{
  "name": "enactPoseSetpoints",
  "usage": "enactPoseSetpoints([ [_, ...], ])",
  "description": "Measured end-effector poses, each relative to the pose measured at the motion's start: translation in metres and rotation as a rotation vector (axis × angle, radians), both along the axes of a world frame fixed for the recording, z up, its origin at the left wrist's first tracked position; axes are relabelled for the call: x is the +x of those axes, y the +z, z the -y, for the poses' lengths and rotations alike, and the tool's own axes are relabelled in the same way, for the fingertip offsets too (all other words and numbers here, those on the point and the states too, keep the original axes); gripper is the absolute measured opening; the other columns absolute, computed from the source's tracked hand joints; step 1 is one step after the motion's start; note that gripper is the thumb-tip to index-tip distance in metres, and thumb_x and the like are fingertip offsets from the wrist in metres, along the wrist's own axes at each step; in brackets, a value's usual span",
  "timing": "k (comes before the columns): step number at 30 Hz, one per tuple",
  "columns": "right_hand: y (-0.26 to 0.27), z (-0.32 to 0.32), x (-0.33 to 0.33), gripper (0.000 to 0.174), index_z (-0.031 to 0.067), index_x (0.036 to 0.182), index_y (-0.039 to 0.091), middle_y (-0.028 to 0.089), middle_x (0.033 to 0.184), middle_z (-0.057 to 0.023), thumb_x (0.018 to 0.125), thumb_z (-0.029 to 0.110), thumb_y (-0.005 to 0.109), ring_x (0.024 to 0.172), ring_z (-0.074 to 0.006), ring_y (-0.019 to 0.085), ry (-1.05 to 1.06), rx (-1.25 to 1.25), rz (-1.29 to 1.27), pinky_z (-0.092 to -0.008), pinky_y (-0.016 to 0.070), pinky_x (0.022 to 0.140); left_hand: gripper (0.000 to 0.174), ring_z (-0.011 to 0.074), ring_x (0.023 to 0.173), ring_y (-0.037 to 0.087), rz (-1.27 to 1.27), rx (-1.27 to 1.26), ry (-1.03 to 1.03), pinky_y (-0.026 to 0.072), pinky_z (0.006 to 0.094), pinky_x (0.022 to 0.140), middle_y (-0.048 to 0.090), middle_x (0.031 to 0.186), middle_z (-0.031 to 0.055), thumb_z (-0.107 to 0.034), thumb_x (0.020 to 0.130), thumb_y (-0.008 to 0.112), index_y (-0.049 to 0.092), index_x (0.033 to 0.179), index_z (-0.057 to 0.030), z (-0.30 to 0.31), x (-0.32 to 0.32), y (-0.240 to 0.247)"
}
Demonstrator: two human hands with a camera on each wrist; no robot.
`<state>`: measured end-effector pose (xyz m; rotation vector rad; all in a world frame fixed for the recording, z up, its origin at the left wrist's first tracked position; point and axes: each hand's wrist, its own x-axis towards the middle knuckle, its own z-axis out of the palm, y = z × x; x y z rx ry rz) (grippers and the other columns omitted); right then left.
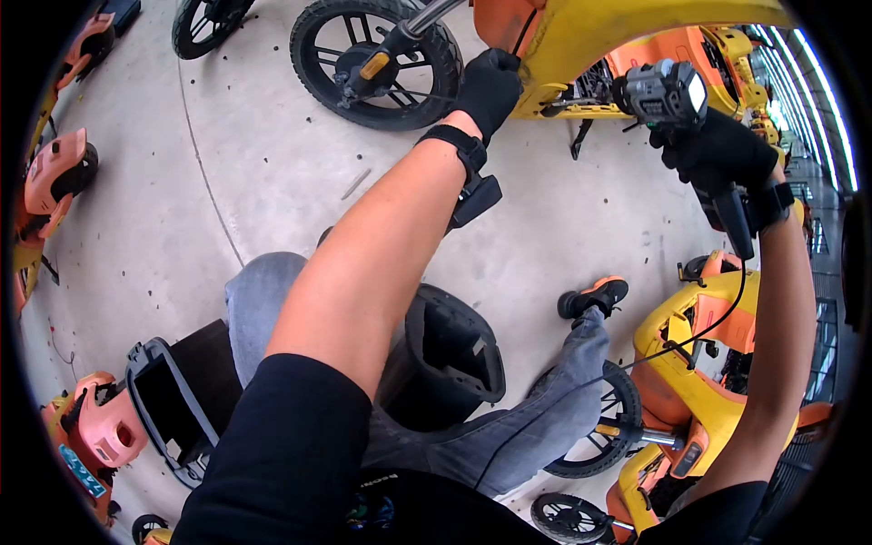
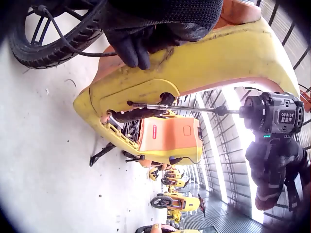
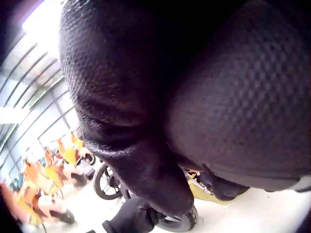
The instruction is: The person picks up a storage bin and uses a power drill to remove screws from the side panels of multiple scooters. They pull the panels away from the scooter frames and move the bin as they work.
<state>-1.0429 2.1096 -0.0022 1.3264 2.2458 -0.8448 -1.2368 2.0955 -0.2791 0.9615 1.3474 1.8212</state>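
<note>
My gloved left hand is curled at the front of a yellow and orange scooter, gripping a thin black cable that runs from the front wheel. In the left wrist view its fingertips lie against the scuffed yellow panel. On the right, my gloved right hand holds a grey and black cordless drill by its handle. From the drill a long thin bit points toward the scooter, its tip overlapping the yellow body. The right glove fills most of the right wrist view.
A black-tyred front wheel stands left of the left hand. Dark plastic bins sit by my legs. Another yellow scooter is close at the lower right, beneath my right arm. More scooters line the left side of the concrete floor.
</note>
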Motion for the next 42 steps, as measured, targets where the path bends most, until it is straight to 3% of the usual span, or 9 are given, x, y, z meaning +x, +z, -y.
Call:
enactPoseSetpoints([
  [1, -0.002, 0.0, -0.001, 0.035, 0.0035, 0.102, 0.059, 0.062, 0.081, -0.0054, 0.073, 0.02, 0.07, 0.066, -0.0156, 0.06, 0.035, 0.025, 0.043, -0.0307, 0.0496, 0.059, 0.022, 0.0176, 0.081, 0.063, -0.004, 0.003, 0.008, 0.0506, 0.0265, 0.069, 0.063, 0.093, 0.0122, -0.001, 0.083, 0.049, 0.057, 0.103, 0.0051, -0.001, 0.0, -0.001],
  [3, -0.037, -0.042, 0.054, 0.033, 0.0084, 0.1, 0.06, 0.062, 0.088, -0.0101, 0.069, 0.015, 0.067, 0.078, -0.0282, 0.061, 0.787, 0.413, -0.184, -0.0376, 0.048, 0.072, 0.023, 0.0168, 0.08, 0.062, 0.006, 0.017, 0.015, 0.0501, 0.0263, 0.068, 0.063, 0.092, 0.0118, -0.001, 0.083, 0.05, 0.057, 0.104, 0.0047, 0.001, 0.004, 0.0],
  [5, -0.035, 0.009, 0.034, 0.029, 0.0094, 0.097, 0.06, 0.062, 0.086, -0.011, 0.069, 0.014, 0.067, 0.078, -0.03, 0.061, 0.807, 0.7, -0.039, -0.0387, 0.0478, 0.072, 0.024, 0.0148, 0.077, 0.061, 0.023, -0.055, -0.023, 0.0488, 0.0261, 0.066, 0.062, 0.091, 0.0111, -0.002, 0.083, 0.052, 0.057, 0.105, 0.0038, 0.003, 0.002, 0.006],
  [11, -0.034, 0.034, 0.062, 0.026, 0.001, 0.094, 0.058, 0.062, 0.087, -0.0186, 0.072, 0.013, 0.065, 0.082, -0.037, 0.059, 0.384, 0.439, -0.13, -0.0404, 0.0471, 0.074, 0.025, 0.0148, 0.075, 0.061, 0.091, -0.03, 0.053, 0.0482, 0.0261, 0.066, 0.062, 0.089, 0.0114, -0.003, 0.08, 0.054, 0.056, 0.104, 0.0054, 0.003, 0.014, 0.003],
  [19, -0.02, 0.045, 0.053, 0.033, -0.0021, 0.105, 0.056, 0.063, 0.095, -0.0144, 0.075, 0.012, 0.061, 0.087, -0.0278, 0.06, 0.114, 0.322, -0.182, -0.035, 0.0462, 0.079, 0.021, 0.0162, 0.076, 0.062, -0.024, -0.235, 0.263, 0.0487, 0.0269, 0.065, 0.063, 0.085, 0.0103, -0.008, 0.08, 0.055, 0.058, 0.098, 0.0026, -0.012, 0.037, -0.021],
  [23, -0.025, 0.037, 0.045, 0.034, -0.0022, 0.105, 0.056, 0.063, 0.094, -0.0145, 0.074, 0.01, 0.06, 0.085, -0.0274, 0.059, 0.124, 0.318, -0.186, -0.0343, 0.0461, 0.079, 0.012, 0.0187, 0.08, 0.064, -0.352, -0.134, -0.071, 0.0515, 0.0288, 0.066, 0.061, 0.084, 0.0087, -0.014, 0.084, 0.053, 0.058, 0.089, -0.0033, -0.038, 0.046, -0.09],
  [29, -0.036, 0.029, 0.04, 0.023, 0.0018, 0.097, 0.055, 0.059, 0.082, -0.0024, 0.076, 0.009, 0.062, 0.072, -0.0122, 0.053, 0.108, 0.305, -0.256, -0.0291, 0.046, 0.068, 0.032, 0.0255, 0.097, 0.061, 0.788, -0.319, -0.25, 0.0502, 0.0343, 0.082, 0.056, 0.112, 0.0145, -0.014, 0.087, 0.049, 0.05, 0.116, -0.0009, 0.006, 0.057, -0.016],
  [34, -0.046, 0.029, 0.045, 0.034, -0.0019, 0.104, 0.058, 0.065, 0.096, -0.0152, 0.073, 0.011, 0.062, 0.088, -0.0261, 0.061, 0.075, 0.341, -0.266, -0.0354, 0.0468, 0.079, 0.035, 0.0267, 0.101, 0.059, 0.846, -0.209, -0.293, 0.0486, 0.0354, 0.087, 0.054, 0.118, 0.0162, -0.016, 0.089, 0.047, 0.047, 0.12, 0.0009, -0.002, 0.068, -0.012],
  [42, -0.046, 0.041, 0.031, 0.031, -0.0021, 0.101, 0.059, 0.064, 0.09, -0.0159, 0.073, 0.011, 0.062, 0.083, -0.0252, 0.061, 0.118, 0.378, -0.374, -0.0355, 0.047, 0.075, 0.034, 0.0262, 0.1, 0.059, 1.005, -0.171, -0.251, 0.048, 0.0354, 0.088, 0.056, 0.113, 0.0151, -0.019, 0.089, 0.049, 0.048, 0.116, 0.0019, -0.018, 0.078, -0.02],
])
